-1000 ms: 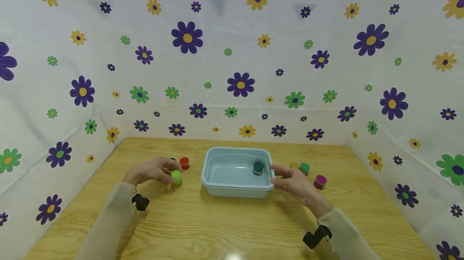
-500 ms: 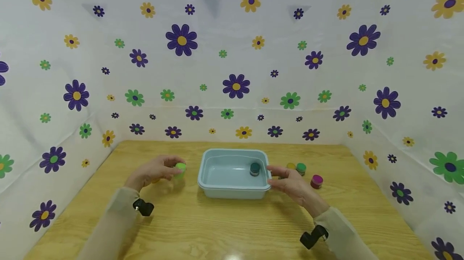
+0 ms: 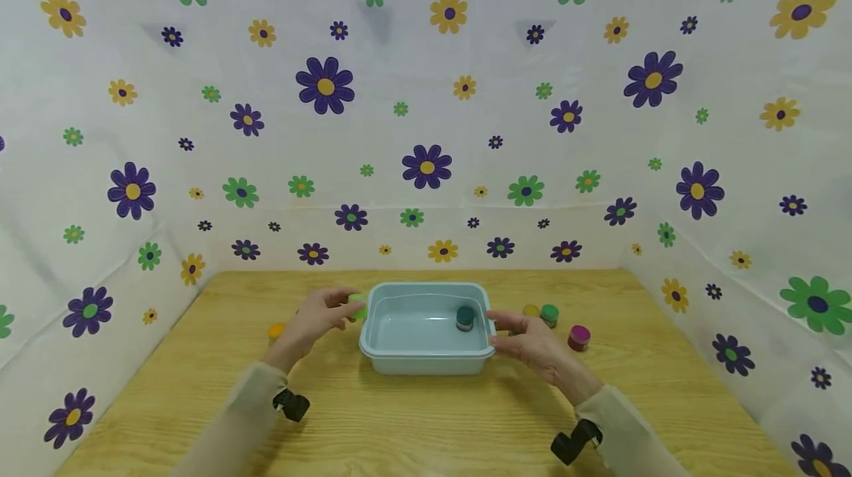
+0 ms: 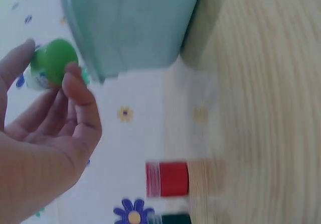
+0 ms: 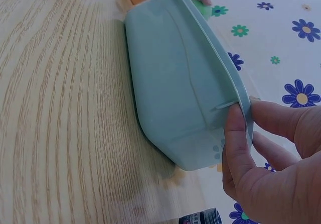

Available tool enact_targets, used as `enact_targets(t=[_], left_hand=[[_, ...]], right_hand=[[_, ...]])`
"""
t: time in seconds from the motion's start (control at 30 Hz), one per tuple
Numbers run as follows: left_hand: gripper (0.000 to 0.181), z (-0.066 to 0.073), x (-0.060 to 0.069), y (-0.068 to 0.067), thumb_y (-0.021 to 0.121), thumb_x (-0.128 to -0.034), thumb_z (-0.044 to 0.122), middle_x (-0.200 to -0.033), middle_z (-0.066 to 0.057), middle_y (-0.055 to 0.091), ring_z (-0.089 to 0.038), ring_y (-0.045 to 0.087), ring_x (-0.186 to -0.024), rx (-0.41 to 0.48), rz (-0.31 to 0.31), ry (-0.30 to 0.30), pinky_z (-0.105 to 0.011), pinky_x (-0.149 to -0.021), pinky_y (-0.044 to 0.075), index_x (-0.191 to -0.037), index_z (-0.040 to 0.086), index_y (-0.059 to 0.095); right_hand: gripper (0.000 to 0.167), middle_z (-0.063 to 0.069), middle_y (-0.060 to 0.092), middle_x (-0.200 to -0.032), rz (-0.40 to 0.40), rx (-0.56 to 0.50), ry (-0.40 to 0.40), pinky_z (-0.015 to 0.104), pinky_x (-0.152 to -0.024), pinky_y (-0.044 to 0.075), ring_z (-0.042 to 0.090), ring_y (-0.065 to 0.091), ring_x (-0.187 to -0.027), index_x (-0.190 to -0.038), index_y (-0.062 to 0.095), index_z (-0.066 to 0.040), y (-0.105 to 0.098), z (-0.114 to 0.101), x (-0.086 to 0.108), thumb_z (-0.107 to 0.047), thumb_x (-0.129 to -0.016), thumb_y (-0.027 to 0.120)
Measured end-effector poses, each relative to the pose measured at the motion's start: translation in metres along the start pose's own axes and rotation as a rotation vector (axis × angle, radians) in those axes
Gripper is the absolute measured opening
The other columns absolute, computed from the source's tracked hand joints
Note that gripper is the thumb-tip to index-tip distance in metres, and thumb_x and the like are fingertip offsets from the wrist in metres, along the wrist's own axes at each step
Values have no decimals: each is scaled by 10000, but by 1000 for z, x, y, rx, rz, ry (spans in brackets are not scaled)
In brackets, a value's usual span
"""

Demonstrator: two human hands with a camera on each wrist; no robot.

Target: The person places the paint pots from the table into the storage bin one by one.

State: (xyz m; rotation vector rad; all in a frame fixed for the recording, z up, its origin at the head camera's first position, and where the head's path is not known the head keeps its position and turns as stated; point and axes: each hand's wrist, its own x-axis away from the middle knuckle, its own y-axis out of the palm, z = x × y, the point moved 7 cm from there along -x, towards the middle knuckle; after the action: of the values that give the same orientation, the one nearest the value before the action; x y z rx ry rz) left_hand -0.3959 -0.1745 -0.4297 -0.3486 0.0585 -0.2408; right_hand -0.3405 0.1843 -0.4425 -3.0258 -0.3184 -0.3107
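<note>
Head cam: L hand, pinching lime-lidded round jar, had reached pale-blue rect. plastic tub — jar just outside, R hand gripped tub.

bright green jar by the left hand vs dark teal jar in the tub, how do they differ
Colour: the green jar is bright lime; the teal jar is dark blue-green.
Place: the green jar is in the left hand, outside the tub; the teal jar sits inside it.
Hold: fingers grip the green jar; no hand touches the teal jar.
Both are small jars.
</note>
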Motion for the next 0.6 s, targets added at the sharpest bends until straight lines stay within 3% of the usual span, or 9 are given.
enact_targets(t=[0.13,0.27,0.37,0.6], left_hand=[[490,9,-2,12,702,-911,340,-1099,-97,675,-190,607,-890,10,38,6,-277,-715,532,-1302,62,601],[474,15,-5,21,714,-903,329,-1077,-104,673,-191,606,-871,12,55,5,-324,-730,556,-1281,61,613],[457,19,-7,25,728,-892,319,-1070,-112,676,-207,609,-873,8,75,-4,-380,-744,571,-1257,65,624],[477,28,-10,31,751,-867,344,-1147,-100,672,-233,621,-813,-25,124,-11,-377,-701,575,-1256,100,621]], right_hand=[[540,231,431,-1389,3,-3,-4,329,-928,564,203,605,-1019,-1420,495,-19,0,0,0,-61,-913,677],[535,230,440,-1380,5,-6,-4,328,-923,566,202,611,-1018,-1413,502,-16,0,1,0,-58,-910,680],[540,236,436,-1388,1,-3,-5,328,-925,566,204,613,-1024,-1417,498,-15,1,1,0,-62,-911,681],[549,240,418,-1409,-2,0,-3,328,-926,565,199,611,-1025,-1425,486,-14,0,0,1,-63,-913,678]])
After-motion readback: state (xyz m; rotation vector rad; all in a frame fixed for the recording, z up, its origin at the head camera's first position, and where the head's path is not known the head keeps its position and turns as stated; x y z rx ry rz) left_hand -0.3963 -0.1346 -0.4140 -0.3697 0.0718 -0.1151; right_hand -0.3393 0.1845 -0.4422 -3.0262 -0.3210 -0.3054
